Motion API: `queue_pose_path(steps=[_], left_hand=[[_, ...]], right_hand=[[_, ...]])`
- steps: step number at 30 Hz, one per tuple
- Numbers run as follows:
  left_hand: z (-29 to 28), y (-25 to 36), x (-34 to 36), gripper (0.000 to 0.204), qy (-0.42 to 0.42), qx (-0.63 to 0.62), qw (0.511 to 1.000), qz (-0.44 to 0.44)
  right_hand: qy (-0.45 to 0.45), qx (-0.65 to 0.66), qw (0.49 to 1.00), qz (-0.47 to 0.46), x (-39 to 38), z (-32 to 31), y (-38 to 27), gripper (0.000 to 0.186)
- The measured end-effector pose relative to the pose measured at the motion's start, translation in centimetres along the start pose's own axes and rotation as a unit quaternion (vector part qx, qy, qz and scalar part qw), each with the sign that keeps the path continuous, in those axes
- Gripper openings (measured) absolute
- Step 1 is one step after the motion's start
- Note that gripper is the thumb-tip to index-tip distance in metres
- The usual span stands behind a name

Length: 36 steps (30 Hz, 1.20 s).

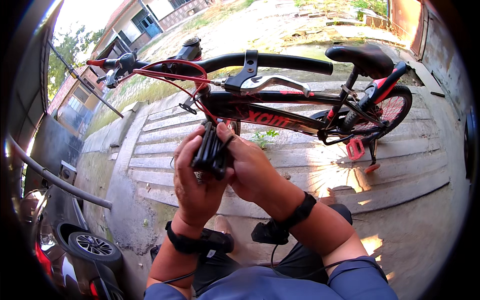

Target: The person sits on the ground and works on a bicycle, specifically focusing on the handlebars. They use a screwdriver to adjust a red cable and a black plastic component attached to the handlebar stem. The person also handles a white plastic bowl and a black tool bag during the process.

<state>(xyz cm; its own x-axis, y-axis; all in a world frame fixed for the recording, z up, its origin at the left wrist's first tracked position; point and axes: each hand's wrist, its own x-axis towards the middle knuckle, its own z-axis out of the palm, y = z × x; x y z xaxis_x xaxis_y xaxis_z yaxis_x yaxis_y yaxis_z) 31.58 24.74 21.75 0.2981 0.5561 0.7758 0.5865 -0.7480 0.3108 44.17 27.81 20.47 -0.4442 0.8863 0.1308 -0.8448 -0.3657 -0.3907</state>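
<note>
Both my hands are raised in front of the bicycle, closed around a black folding multi-tool (212, 152) with several narrow bars side by side. My left hand (192, 182) cups it from the left and below. From the right, my right hand (248, 167) grips it, thumb near its top. Just beyond stands a black and red bicycle (270, 116), its handlebar (280, 61) reaching across to the right. A silver brake lever (277, 84) hangs under the bar on a black clamp. Red cables (172, 75) loop near the stem.
The bicycle's black saddle (360, 59) and red pedal (355, 149) are at right. A dark car (65, 240) stands at lower left, below a grey curved pipe (62, 182). Ridged concrete slabs (165, 137) lie underneath. Cables run from the black bands (297, 210) on my wrists.
</note>
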Motion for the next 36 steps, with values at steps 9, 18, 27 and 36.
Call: queue_pose_path(steps=[9,18,27,36], left_hand=[[-4.9,3.2,9.3,0.073,-0.030,-0.199,0.976,-0.077],[-3.9,3.5,17.8,0.060,-0.243,0.050,0.969,-0.005],[-2.6,3.4,18.9,0.058,-0.268,0.108,0.956,0.060],[-3.5,4.4,19.7,0.061,-0.333,0.052,0.941,-0.036]], right_hand=[[-0.131,-0.300,0.945,-0.015,-2.8,2.1,-4.0,0.045],[-0.015,-0.292,0.854,-0.430,-5.7,0.3,-12.5,0.022],[0.181,-0.315,0.796,-0.484,-6.1,-2.3,-15.7,0.017],[0.198,-0.393,0.753,-0.490,-3.9,-3.9,-15.1,0.032]])
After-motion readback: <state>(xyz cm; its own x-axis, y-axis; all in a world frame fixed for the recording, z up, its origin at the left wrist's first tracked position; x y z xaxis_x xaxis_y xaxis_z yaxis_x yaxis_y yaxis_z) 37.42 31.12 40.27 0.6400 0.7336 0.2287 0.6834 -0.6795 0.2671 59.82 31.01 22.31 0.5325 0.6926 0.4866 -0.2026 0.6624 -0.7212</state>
